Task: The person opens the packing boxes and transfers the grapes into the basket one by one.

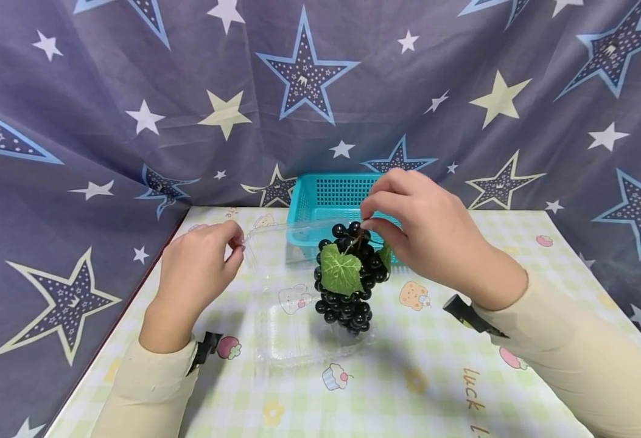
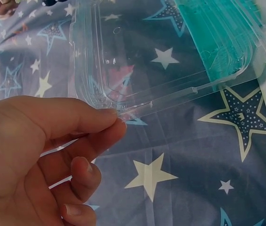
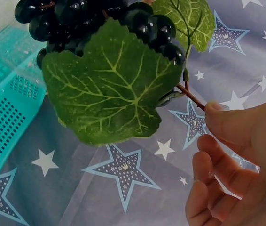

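A bunch of black grapes [image 1: 347, 310] with green leaves [image 1: 340, 269] hangs by its stem from my right hand [image 1: 435, 228]. In the right wrist view, thumb and forefinger pinch the brown stem [image 3: 192, 96], and a leaf [image 3: 114, 89] covers part of the grapes [image 3: 72, 14]. My left hand [image 1: 196, 267] pinches a corner of a clear plastic container [image 1: 282, 356], whose lid stands raised. The left wrist view shows the thumb and forefinger of that hand [image 2: 43, 146] on the edge of the clear plastic [image 2: 161, 101]. The grapes are over the container; whether they touch it I cannot tell.
A turquoise basket [image 1: 304, 201] stands at the back of the table, partly behind the grapes and my right hand. A checked cloth [image 1: 462, 353] with printed pictures covers the table. A star-patterned curtain [image 1: 375, 36] hangs behind and along both sides.
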`<state>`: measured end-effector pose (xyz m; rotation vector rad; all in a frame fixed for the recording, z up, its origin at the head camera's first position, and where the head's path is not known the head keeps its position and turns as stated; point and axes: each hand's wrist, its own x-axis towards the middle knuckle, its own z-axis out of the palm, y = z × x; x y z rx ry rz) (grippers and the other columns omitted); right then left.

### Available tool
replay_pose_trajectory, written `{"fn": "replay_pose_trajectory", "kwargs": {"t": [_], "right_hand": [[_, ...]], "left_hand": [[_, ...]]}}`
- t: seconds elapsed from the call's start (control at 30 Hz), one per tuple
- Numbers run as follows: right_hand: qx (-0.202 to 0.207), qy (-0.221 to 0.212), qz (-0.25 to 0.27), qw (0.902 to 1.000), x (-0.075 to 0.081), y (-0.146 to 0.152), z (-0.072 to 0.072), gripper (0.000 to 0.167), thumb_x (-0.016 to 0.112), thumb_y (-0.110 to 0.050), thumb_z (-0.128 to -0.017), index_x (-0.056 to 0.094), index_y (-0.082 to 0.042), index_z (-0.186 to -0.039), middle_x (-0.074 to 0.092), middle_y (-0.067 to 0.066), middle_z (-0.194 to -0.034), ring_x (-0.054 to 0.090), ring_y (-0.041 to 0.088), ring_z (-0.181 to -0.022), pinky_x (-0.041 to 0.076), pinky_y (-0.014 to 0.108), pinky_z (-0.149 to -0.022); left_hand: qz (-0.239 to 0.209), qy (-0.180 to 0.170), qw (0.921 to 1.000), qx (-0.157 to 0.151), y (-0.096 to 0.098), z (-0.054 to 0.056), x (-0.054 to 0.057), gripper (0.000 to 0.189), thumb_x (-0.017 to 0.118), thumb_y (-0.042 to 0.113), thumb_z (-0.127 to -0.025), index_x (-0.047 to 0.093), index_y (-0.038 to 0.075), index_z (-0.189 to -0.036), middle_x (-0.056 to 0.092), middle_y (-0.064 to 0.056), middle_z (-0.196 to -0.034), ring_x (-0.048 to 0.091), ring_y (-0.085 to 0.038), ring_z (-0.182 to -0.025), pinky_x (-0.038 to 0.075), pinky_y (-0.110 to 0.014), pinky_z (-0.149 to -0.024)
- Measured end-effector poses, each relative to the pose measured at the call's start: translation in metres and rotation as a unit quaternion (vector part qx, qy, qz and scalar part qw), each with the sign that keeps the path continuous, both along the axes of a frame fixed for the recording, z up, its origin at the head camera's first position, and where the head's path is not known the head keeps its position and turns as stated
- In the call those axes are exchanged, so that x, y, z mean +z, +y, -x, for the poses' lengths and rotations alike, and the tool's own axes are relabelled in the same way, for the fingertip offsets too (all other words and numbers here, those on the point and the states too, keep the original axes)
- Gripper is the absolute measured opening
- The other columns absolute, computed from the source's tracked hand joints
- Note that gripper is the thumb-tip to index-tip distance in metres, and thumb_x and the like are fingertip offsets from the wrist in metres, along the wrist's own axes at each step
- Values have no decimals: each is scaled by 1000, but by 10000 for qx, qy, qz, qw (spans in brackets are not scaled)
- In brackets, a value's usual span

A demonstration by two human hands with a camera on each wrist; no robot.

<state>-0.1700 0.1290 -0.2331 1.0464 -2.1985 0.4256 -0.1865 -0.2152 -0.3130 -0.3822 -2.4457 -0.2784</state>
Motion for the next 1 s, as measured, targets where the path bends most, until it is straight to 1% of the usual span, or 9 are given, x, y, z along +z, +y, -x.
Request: {"fn": "replay_pose_trajectory", "kwargs": {"t": [0.2, 0.33, 0.47, 0.67, 0.83, 1.0], "right_hand": [[-90, 78, 47, 9999, 6, 3, 0, 15, 82, -8, -87, 73, -19, -93, 65, -2, -102, 57, 19, -89, 45, 33, -66], [-120, 155, 93, 9998, 8, 5, 1, 13, 81, -8, -88, 73, -16, -94, 66, -1, -105, 57, 21, -89, 44, 34, -68], [-148, 193, 170, 9996, 11, 8, 4, 12, 80, -7, -89, 72, -14, -95, 68, 1, -106, 58, 24, -89, 44, 37, -69], [-325, 141, 219, 9991, 16, 12, 6, 11, 78, -8, -90, 71, -14, -96, 68, 1, -106, 57, 25, -90, 45, 40, -69], [-401, 137, 212, 9989, 21, 17, 5, 11, 77, -7, -91, 71, -14, -97, 67, 2, -107, 56, 25, -91, 45, 40, -69], [-395, 176, 239, 9988, 28, 21, 4, 11, 77, -6, -91, 71, -12, -97, 67, 4, -108, 56, 26, -95, 45, 41, -73]], "left_hand": [[-3, -27, 10000, 1, 1, -1, 1, 14, 69, 9, -82, 66, 22, -82, 66, 2, -68, 55, -22, -60, 37, -39, -46], [0, -49, 10000, 30, 1, -2, 1, 14, 68, 9, -82, 66, 23, -82, 66, 2, -69, 54, -22, -59, 36, -38, -46], [-8, -75, 10000, 46, 0, -2, 1, 13, 67, 10, -81, 65, 23, -81, 64, 2, -67, 53, -22, -59, 35, -38, -46], [-11, -90, 9999, 78, 0, -3, 1, 13, 67, 10, -80, 64, 23, -80, 60, 3, -64, 52, -21, -58, 33, -37, -45], [-4, -47, 10000, 30, 0, -2, 1, 13, 67, 10, -80, 64, 22, -80, 61, 2, -65, 52, -21, -59, 33, -37, -45], [-9, -17, 10000, -2, 1, 0, 1, 14, 67, 9, -80, 64, 22, -80, 62, 3, -65, 52, -21, -58, 33, -36, -45]]}}
